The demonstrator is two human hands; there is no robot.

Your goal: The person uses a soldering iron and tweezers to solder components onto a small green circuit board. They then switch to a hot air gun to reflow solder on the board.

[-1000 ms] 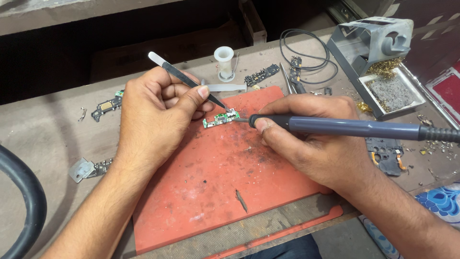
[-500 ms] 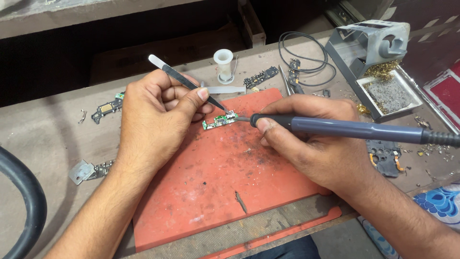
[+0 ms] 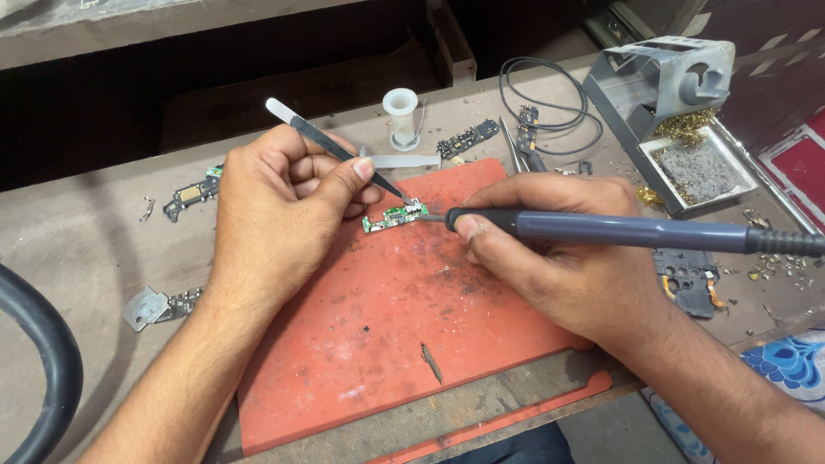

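Note:
A small green circuit board (image 3: 394,216) lies near the far edge of a red work mat (image 3: 378,335). My left hand (image 3: 279,215) grips black tweezers (image 3: 331,150), whose tip touches the board's right end. My right hand (image 3: 559,258) holds a blue-grey soldering iron (image 3: 627,230) like a pen. Its metal tip meets the board's right end, right beside the tweezer tip.
A grey soldering stand (image 3: 670,82) with brass wool and a sponge tray sits at the far right. A white solder spool (image 3: 400,116), a black cable (image 3: 550,103), spare tweezers (image 3: 513,156) and several loose boards (image 3: 193,193) lie on the bench. A thick black hose (image 3: 39,361) curves at left.
Both hands stay at the board. The soldering iron's tip has crept slightly left onto the board's right end; the tweezers hold their place.

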